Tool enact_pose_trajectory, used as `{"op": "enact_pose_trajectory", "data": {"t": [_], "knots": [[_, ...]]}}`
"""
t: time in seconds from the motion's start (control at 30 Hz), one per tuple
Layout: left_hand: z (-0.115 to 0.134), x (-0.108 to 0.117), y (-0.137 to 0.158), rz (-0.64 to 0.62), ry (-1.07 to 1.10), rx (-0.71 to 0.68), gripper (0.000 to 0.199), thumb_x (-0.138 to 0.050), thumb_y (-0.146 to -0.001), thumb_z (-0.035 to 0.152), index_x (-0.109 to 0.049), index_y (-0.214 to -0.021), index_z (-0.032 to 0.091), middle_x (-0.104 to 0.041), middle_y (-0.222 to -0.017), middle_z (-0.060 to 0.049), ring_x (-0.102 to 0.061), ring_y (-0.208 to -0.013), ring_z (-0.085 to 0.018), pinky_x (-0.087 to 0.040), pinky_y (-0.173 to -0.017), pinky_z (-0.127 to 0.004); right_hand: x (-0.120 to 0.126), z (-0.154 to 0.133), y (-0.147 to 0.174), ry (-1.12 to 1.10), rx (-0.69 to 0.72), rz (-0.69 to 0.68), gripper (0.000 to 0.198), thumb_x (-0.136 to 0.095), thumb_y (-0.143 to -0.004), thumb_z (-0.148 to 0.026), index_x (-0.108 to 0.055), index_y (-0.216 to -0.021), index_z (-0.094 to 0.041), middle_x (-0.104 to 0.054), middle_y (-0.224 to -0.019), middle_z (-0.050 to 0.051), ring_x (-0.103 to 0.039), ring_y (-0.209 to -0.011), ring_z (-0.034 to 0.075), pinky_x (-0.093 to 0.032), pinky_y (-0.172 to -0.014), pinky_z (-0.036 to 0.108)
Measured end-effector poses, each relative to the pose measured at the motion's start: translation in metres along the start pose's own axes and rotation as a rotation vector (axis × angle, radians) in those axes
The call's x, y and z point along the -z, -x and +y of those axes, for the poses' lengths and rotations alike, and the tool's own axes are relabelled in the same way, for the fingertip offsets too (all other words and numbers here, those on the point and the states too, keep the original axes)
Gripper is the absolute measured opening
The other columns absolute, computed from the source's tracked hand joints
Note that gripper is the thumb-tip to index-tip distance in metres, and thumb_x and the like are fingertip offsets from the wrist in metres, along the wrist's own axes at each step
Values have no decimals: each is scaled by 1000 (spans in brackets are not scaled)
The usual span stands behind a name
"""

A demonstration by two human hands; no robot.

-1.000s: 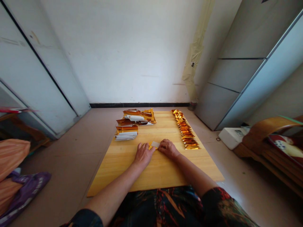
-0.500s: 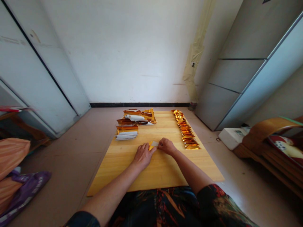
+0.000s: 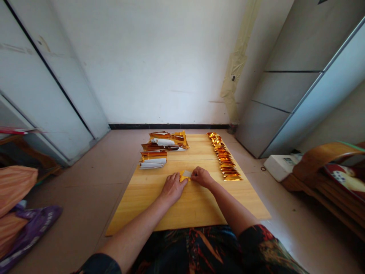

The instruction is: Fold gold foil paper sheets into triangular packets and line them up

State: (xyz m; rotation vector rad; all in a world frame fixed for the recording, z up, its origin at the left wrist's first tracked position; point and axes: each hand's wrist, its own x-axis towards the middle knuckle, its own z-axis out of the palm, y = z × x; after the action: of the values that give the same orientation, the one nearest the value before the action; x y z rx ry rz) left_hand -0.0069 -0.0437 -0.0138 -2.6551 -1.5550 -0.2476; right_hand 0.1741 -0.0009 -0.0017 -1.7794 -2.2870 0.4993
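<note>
A small piece of gold foil paper [image 3: 186, 174], partly folded with its pale side showing, lies on the wooden table between my hands. My left hand [image 3: 172, 188] holds its left side, thumb at the near edge and fingers along the far left. At its right end my right hand [image 3: 201, 177] is closed in a pinch on the paper; the fingertips hide what is under them. To the right stretches a row of folded gold foil pieces [image 3: 226, 160]. Farther left lie stacks of gold foil sheets [image 3: 154, 156] with white undersides, and a white roll [image 3: 163, 142].
The wooden table [image 3: 199, 209] reaches to my lap. A white wall stands behind it, with a tall grey cabinet [image 3: 281, 91] at the right. A wooden chair [image 3: 327, 179] and a white box [image 3: 278, 167] are on the right; orange and purple bags [image 3: 31, 228] are at the left.
More of the foil paper's gold near side shows between my hands. My right hand has shifted very slightly; my left hand stays in place.
</note>
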Motion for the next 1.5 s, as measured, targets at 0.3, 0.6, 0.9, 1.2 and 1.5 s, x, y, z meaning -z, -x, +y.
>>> {"op": "enact_pose_trajectory", "data": {"t": [0.3, 0.6, 0.9, 1.2, 1.5], "knots": [[0, -2, -1, -7, -17, -3, 30, -44, -91, 25, -59, -116, 27, -57, -118, -12, -51, -110, -27, -39, -89, -40, 2, -5, 2, 31, -20, -1, 12, -58, -80, -24, -69, -84, -18, -64, -94, 4, -57, -85, 14, -38, -69, 22], [1, 3, -1, -39, -30, 5, 29, -43, -91, 26, -58, -116, 27, -56, -119, -11, -49, -111, -26, -38, -91, -39, -3, -4, 0, 37, -62, 27, 12, -60, -79, -25, -68, -83, -18, -63, -93, 4, -57, -82, 13, -37, -68, 21], [2, 6, -2, -67, 15, 34, 30, -41, -91, 25, -59, -115, 28, -55, -119, -11, -48, -112, -27, -36, -92, -39, -5, -4, -1, 3, -97, 32, 10, -63, -75, -23, -68, -82, -19, -62, -92, 3, -56, -82, 14, -36, -68, 21], [-1, 14, -3, -104, 52, 32, 30, -44, -90, 28, -61, -114, 34, -55, -117, -9, -48, -112, -27, -38, -88, -42, -6, 4, -3, -146, -88, 32, 13, -62, -70, -12, -69, -79, -19, -62, -90, 2, -57, -80, 12, -39, -70, 19], [1, 17, -3, -108, 45, 30, 32, -42, -90, 28, -60, -117, 34, -56, -117, -10, -49, -112, -28, -41, -88, -41, -7, 9, -7, -224, -63, 68, 21, -57, -65, -2, -68, -70, -18, -66, -82, 2, -59, -77, 13, -43, -73, 20]]}}
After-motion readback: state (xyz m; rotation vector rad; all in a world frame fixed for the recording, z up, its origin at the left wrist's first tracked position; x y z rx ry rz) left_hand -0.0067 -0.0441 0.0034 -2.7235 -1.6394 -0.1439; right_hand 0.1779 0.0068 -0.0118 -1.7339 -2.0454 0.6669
